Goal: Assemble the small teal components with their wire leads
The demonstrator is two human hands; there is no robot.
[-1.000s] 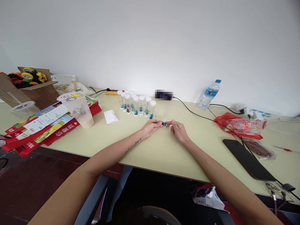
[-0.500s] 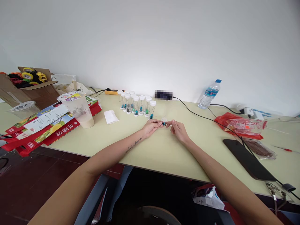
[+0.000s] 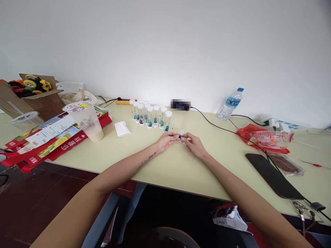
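Observation:
My left hand (image 3: 167, 141) is closed in a pinch on a small blue and dark piece (image 3: 180, 136) just above the table. From the other side my right hand (image 3: 194, 145) closes its thumb and fingertips on the same piece. The fingers hide most of it, so its kind cannot be made out. Just behind my left hand stands a clear tube with a white cap (image 3: 168, 114), holding a blue piece (image 3: 167, 128). Several similar capped tubes (image 3: 150, 117) with blue, green or dark pieces inside are grouped to its left. A small clear round item (image 3: 181, 131) lies beyond my fingertips.
A folded white tissue (image 3: 122, 129), a lidded plastic cup (image 3: 89, 122) and red packaging (image 3: 69, 137) lie left. Behind them sits a cardboard box (image 3: 43, 103). Rightward are a water bottle (image 3: 231, 104), a red plastic bag (image 3: 266, 137), cables and a black flat object (image 3: 271, 175).
My right hand has moved slightly left, and its thumb and fingers have closed on the small piece. My left hand stays almost where it was, still pinching it.

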